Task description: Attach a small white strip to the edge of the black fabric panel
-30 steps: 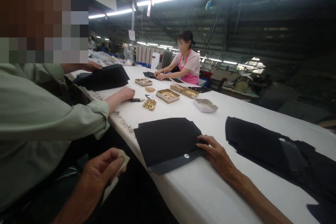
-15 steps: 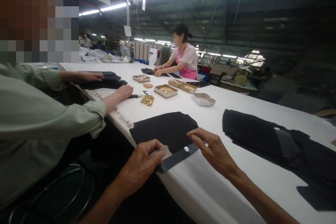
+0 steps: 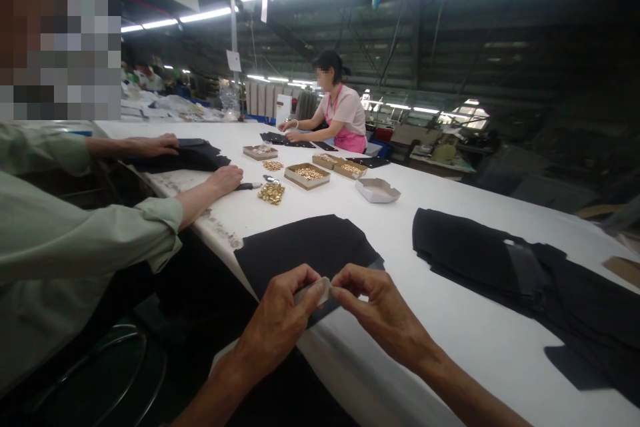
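Note:
My left hand (image 3: 280, 320) is closed on a small pale pad (image 3: 320, 290), which it holds over the near edge of a black fabric piece (image 3: 305, 243) on the white table (image 3: 450, 327). My right hand (image 3: 380, 310) meets it from the right, fingers pinched at the pad's end. Both hands cover the fabric's lower flap, so its metal snap is hidden.
A stack of black fabric (image 3: 505, 263) lies to the right. Further up the table are a heap of gold buttons (image 3: 271, 193), several cardboard boxes (image 3: 307, 175) of them and a white tray (image 3: 377, 190). A person in a green sleeve (image 3: 75, 240) sits at my left; another in pink (image 3: 340, 117) works opposite.
My left hand rose from below the table edge with the pad and came to the fabric's flap. My right hand lifted off the fabric and pinched in beside it.

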The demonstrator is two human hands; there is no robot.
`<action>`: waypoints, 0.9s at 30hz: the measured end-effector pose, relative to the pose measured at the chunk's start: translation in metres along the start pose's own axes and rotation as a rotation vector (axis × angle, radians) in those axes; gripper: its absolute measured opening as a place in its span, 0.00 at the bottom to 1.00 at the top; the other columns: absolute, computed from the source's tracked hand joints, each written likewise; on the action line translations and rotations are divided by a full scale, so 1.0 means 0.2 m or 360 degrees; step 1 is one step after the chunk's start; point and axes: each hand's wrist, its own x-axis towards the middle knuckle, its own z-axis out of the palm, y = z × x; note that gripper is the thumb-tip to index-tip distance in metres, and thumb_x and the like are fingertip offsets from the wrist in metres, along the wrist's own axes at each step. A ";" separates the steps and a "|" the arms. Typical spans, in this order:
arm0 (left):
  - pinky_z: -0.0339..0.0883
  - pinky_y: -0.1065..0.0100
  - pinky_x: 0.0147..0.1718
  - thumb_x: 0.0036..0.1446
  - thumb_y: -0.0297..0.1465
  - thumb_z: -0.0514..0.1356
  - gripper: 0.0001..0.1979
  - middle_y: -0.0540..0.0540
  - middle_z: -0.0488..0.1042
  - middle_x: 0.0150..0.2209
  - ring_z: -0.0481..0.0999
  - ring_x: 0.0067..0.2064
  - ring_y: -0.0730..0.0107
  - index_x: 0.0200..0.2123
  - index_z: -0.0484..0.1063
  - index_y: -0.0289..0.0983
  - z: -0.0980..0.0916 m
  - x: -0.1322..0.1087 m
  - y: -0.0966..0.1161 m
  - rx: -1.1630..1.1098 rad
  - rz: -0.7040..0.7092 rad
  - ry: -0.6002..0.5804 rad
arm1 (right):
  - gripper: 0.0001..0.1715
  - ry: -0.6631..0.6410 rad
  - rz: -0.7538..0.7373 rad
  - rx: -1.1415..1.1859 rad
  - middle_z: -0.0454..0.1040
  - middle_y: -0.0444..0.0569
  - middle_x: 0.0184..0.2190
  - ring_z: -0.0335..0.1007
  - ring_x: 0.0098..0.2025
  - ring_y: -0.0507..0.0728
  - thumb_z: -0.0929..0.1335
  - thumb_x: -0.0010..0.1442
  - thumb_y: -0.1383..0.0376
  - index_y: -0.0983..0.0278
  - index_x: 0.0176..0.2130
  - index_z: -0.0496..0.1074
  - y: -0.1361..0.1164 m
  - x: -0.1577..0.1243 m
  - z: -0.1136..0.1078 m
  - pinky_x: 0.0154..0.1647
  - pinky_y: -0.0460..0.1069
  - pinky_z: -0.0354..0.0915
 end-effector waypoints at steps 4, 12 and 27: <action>0.56 0.72 0.29 0.62 0.45 0.53 0.18 0.53 0.69 0.27 0.63 0.29 0.75 0.30 0.69 0.36 0.01 0.01 0.00 -0.0005 0.0027 0.0021 | 0.09 0.0021 -0.0004 0.0008 0.70 0.42 0.25 0.64 0.28 0.51 0.68 0.58 0.64 0.65 0.28 0.72 0.01 -0.01 0.01 0.30 0.47 0.58; 0.58 0.73 0.32 0.62 0.40 0.55 0.14 0.53 0.69 0.28 0.66 0.32 0.75 0.29 0.69 0.36 0.02 0.04 -0.03 -0.0093 0.0110 0.0072 | 0.09 0.0009 -0.0043 -0.0079 0.67 0.41 0.23 0.61 0.27 0.50 0.67 0.59 0.66 0.65 0.27 0.70 -0.02 0.01 0.01 0.29 0.46 0.56; 0.51 0.73 0.27 0.64 0.44 0.50 0.20 0.55 0.59 0.24 0.57 0.27 0.77 0.26 0.63 0.37 -0.01 0.00 -0.01 -0.0044 0.0190 0.0000 | 0.09 0.0111 -0.0232 -0.0394 0.67 0.41 0.23 0.62 0.26 0.50 0.66 0.60 0.69 0.64 0.27 0.68 -0.10 -0.02 0.04 0.28 0.46 0.56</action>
